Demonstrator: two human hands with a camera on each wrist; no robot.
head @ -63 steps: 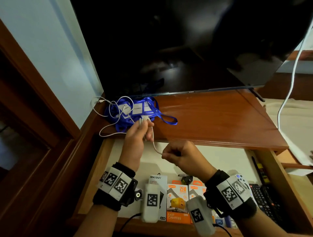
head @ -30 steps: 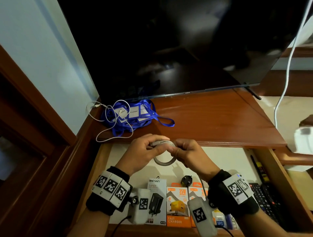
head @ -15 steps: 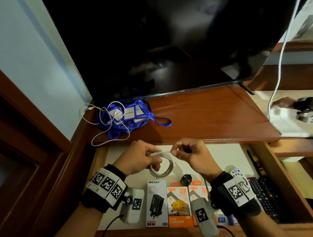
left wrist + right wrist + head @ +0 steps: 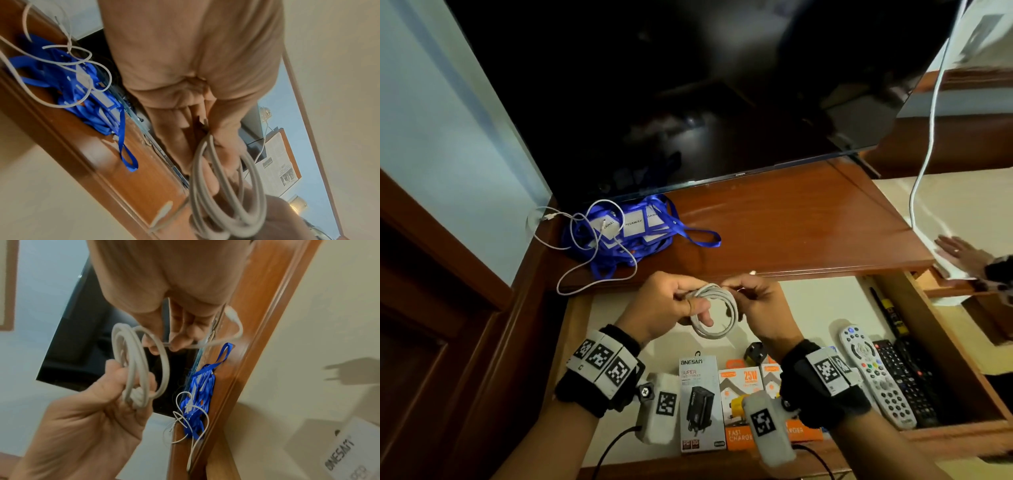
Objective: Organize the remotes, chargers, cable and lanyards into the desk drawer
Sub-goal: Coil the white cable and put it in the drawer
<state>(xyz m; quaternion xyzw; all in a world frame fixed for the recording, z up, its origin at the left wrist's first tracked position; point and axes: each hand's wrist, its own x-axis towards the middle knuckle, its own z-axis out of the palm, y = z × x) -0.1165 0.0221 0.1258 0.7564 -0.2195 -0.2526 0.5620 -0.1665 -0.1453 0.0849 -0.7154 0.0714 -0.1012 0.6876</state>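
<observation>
A white cable point(image 4: 717, 315) is wound into a small coil above the open drawer point(image 4: 945, 359). My left hand point(image 4: 697, 303) grips the coil point(image 4: 226, 186) with fingers through it. My right hand point(image 4: 736, 291) pinches the cable's loose end point(image 4: 205, 344) beside the coil point(image 4: 135, 363). Blue lanyards point(image 4: 633, 229) lie heaped at the desk top's back left, tangled with a thin white cable point(image 4: 585, 260). In the drawer, boxed chargers point(image 4: 700, 401) stand in a row at the front, with a black plug point(image 4: 755, 353) behind them. A white remote point(image 4: 873, 373) and black remotes point(image 4: 907, 380) lie at the right.
A dark TV point(image 4: 688, 85) stands at the back of the wooden desk top point(image 4: 791, 226). A white cord point(image 4: 928, 137) hangs down at the right. Another person's hand point(image 4: 959, 253) rests on white cloth past the desk's right edge.
The cable went from a loose strand at the desk top to a coil over the drawer. My right hand brought the loose end up to it. Another person's hand came in at the right.
</observation>
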